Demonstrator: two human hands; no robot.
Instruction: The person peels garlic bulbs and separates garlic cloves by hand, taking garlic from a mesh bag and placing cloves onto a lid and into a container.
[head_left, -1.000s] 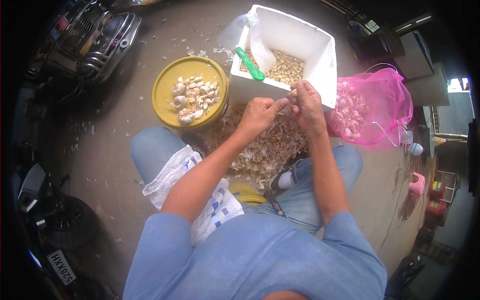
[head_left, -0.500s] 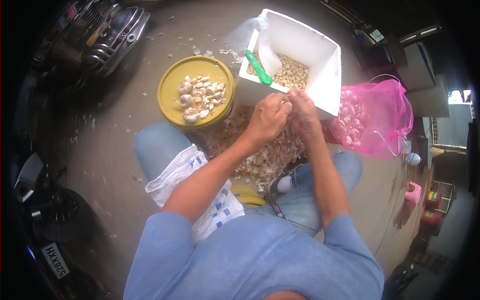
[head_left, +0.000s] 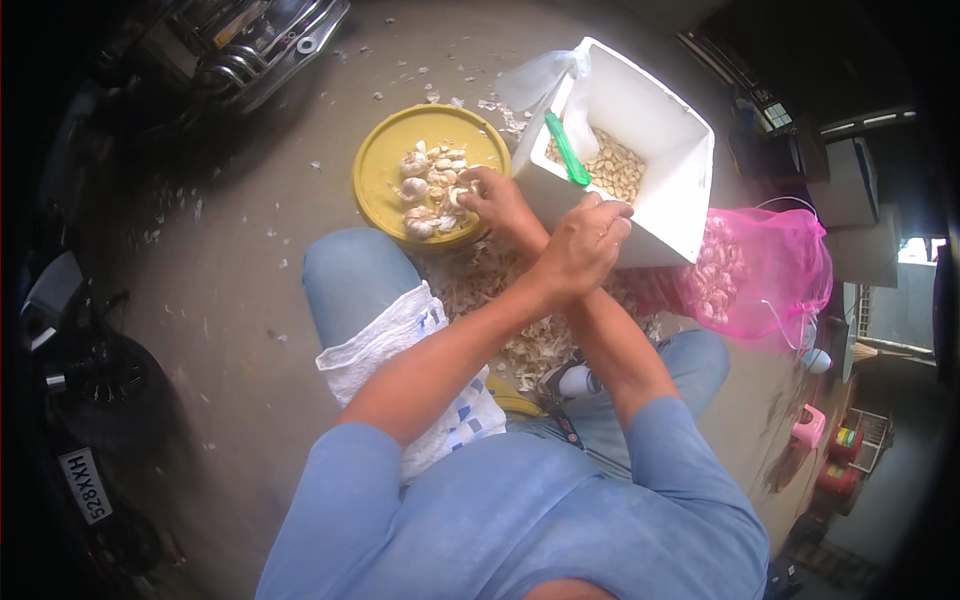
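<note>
Garlic (head_left: 414,189) on yellow lid (head_left: 377,185), right hand (head_left: 497,203) touching; left hand (head_left: 585,245) near white box (head_left: 668,150); either grip's closure we cannot tell.

Scattered pale garlic (head_left: 437,178), seemingly part-peeled

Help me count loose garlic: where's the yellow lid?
In the head view, the yellow lid sits upper left of centre, beside the white box, near the right hand.

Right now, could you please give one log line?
right hand: at garlic on lid | left hand: over right forearm, near white box
</note>
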